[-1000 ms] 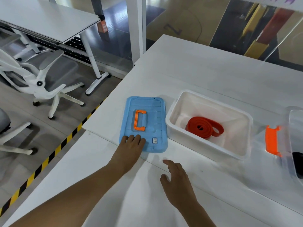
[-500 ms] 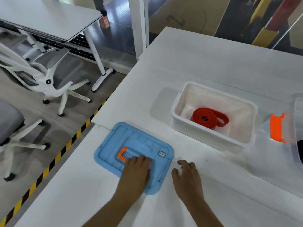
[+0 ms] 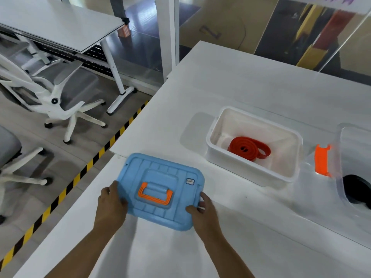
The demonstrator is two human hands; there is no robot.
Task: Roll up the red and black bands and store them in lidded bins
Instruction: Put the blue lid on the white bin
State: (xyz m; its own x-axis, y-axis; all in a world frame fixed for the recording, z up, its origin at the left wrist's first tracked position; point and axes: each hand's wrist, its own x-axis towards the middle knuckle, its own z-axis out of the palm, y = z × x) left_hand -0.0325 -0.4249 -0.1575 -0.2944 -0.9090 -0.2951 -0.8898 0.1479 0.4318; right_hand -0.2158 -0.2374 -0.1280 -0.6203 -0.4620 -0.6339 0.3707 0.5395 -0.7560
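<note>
The blue lid [image 3: 160, 189] looks like moulded plastic with a matt, ribbed top and a smoother orange plastic handle [image 3: 155, 194], while the white bin [image 3: 253, 166] is milky, slightly translucent plastic with a soft sheen. The red band [image 3: 249, 147] inside it appears to be matt rubber, and the clear bin [image 3: 350, 157] at the right is glossy see-through plastic with an orange plastic clasp [image 3: 322, 159]. The white table [image 3: 251, 81] has a smooth, faintly glossy laminate face
</note>
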